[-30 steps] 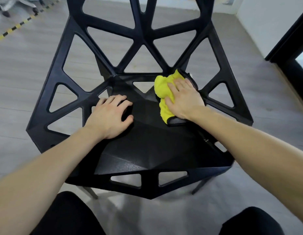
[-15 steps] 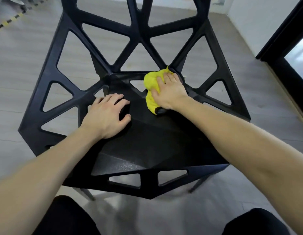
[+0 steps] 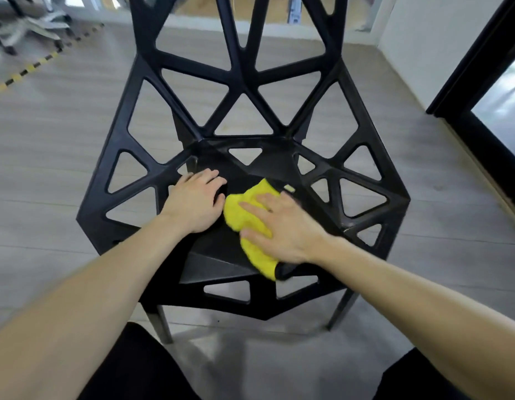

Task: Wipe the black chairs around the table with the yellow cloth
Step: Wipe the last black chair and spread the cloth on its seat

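Right hand flat, fingers spread, pressing yellow cloth onto black chair seat. Left hand bracing, fingers loosely bent. Keep palm pressure even; overlap strokes into facet creases.

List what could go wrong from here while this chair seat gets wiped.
The right hand presses flat on the yellow cloth, not gripping it, so the cloth may bunch or slip. The chair seat has triangular holes; a cloth corner or fingertip could catch there. The left hand lies close beside the cloth's path.
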`<action>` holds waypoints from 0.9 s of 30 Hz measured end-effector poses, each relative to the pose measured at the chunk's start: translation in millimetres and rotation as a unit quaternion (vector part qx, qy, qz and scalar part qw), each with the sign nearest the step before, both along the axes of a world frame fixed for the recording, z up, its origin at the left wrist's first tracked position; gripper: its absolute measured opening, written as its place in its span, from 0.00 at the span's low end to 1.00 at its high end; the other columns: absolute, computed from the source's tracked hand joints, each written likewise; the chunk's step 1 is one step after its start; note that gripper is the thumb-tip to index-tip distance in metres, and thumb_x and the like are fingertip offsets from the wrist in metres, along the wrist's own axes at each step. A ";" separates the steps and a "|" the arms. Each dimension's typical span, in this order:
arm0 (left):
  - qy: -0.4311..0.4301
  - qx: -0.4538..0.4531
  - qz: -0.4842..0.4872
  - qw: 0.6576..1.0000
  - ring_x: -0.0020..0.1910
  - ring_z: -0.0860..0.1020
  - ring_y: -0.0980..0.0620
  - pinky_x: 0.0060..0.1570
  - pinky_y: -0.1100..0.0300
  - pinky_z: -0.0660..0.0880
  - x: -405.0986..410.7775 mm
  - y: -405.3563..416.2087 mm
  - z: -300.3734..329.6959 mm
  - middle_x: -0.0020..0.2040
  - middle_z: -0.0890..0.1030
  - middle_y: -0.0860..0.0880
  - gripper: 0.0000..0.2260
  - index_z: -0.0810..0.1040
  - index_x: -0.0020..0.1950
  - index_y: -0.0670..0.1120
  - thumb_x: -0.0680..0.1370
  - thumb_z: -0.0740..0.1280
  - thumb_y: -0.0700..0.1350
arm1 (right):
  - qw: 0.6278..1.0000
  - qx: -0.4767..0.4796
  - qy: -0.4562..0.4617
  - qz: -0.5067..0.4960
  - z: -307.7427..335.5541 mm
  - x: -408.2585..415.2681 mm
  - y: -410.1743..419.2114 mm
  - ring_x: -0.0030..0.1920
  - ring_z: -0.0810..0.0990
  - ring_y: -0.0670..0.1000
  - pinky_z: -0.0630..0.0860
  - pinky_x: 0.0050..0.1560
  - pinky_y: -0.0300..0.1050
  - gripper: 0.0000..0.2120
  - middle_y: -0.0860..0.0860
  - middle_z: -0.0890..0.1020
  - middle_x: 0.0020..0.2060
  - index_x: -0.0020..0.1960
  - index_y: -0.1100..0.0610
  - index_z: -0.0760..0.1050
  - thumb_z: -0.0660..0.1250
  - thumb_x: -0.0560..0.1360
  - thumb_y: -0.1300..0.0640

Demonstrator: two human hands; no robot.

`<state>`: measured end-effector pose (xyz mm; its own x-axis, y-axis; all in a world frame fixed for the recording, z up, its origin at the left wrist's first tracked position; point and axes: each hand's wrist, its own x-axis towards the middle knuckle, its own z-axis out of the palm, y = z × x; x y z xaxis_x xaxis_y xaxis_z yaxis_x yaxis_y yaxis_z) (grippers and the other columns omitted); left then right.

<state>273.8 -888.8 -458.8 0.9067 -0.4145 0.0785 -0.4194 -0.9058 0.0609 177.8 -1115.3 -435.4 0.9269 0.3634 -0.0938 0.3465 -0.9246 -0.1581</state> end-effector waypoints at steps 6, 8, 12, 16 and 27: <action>-0.092 0.109 -0.020 0.990 0.68 0.78 0.44 0.81 0.43 0.59 -12.1 49.9 24.1 0.63 0.84 0.48 0.15 0.85 0.62 0.50 0.82 0.62 0.51 | 1.000 0.005 0.011 0.017 -6.9 34.0 -18.8 0.86 0.49 0.50 0.42 0.85 0.56 0.41 0.50 0.57 0.85 0.85 0.40 0.57 0.42 0.77 0.24; -0.138 0.140 -0.009 0.980 0.71 0.77 0.41 0.83 0.40 0.55 -21.6 83.2 34.6 0.63 0.85 0.44 0.17 0.86 0.60 0.46 0.82 0.61 0.52 | 0.995 -0.031 -0.033 -0.087 -17.8 96.2 -36.9 0.86 0.46 0.52 0.40 0.85 0.56 0.39 0.53 0.54 0.86 0.86 0.46 0.56 0.42 0.80 0.29; -0.179 0.122 0.011 0.976 0.68 0.79 0.41 0.85 0.42 0.52 -41.7 117.3 37.5 0.63 0.84 0.41 0.21 0.88 0.57 0.42 0.81 0.58 0.50 | 0.979 -0.076 -0.051 -0.181 -23.5 170.5 -12.8 0.85 0.48 0.58 0.42 0.84 0.62 0.38 0.59 0.54 0.85 0.86 0.57 0.53 0.44 0.83 0.36; -0.194 0.100 0.023 0.976 0.61 0.81 0.42 0.84 0.42 0.54 -41.1 108.5 34.8 0.60 0.85 0.41 0.19 0.90 0.49 0.47 0.79 0.60 0.51 | 0.999 -0.028 -0.033 -0.009 -24.8 112.8 60.0 0.84 0.55 0.59 0.51 0.82 0.63 0.39 0.59 0.59 0.84 0.87 0.47 0.50 0.40 0.79 0.33; -0.185 0.095 0.024 0.978 0.58 0.82 0.40 0.84 0.43 0.56 -47.1 108.0 33.4 0.62 0.85 0.38 0.21 0.90 0.42 0.41 0.75 0.60 0.50 | 0.998 -0.014 -0.044 0.031 -25.5 124.3 64.2 0.86 0.50 0.53 0.43 0.85 0.56 0.37 0.54 0.56 0.86 0.87 0.51 0.52 0.42 0.83 0.33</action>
